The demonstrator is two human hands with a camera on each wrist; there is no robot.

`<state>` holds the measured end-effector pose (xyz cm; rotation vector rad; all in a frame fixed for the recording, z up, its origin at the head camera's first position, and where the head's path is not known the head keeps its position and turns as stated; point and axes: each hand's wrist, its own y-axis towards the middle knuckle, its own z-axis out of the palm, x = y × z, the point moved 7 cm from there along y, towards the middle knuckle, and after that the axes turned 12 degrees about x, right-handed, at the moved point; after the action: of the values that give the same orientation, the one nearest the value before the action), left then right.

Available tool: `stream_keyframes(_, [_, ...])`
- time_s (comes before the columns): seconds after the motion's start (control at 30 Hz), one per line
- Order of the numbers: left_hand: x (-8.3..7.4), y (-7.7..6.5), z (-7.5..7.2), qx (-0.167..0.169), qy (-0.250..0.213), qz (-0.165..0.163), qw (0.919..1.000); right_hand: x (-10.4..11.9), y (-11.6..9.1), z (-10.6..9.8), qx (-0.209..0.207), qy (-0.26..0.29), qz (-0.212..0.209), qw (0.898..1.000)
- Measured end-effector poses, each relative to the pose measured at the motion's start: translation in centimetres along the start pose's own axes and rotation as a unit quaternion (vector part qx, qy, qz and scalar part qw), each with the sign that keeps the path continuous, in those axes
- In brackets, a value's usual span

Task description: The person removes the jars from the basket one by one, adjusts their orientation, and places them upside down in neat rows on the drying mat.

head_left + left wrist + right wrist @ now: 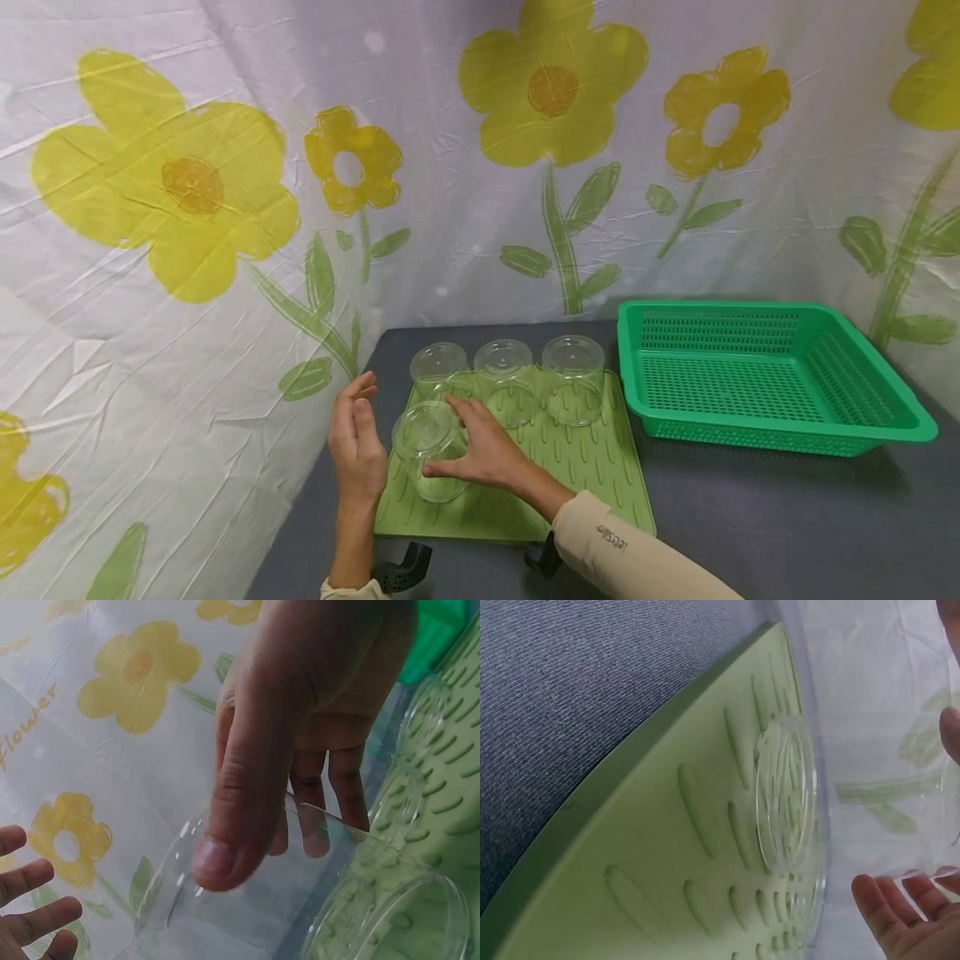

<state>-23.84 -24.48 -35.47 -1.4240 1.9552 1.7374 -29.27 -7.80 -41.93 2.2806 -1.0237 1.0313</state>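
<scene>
In the head view my right hand [487, 450] grips a clear jar [426, 433] at the front left of the green ribbed mat [577, 483]. Its thumb lies along the near side, the other fingers on the far side. The left wrist view shows this thumb [225, 859] across the see-through wall. To the left of the jar, my left hand [358, 446] is raised with loosely extended fingers and nothing in it. Three more clear jars, a left one [438, 367], a middle one [504, 375] and a right one [573, 375], stand in a row behind.
A green plastic basket [750, 429] with slotted walls stands right of the mat on the dark table [720, 508]. A curtain [442, 250] with yellow flowers hangs close behind and along the left. Black wrist mounts [405, 569] show below the mat.
</scene>
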Motion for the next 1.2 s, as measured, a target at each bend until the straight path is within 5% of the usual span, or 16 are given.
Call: stream_keyframes(1.2, [0.4, -0.2, 0.3, 0.005, -0.020, -0.011, 0.9997, -0.2, -0.3, -0.4, 0.014, 0.002, 0.013, 1.000])
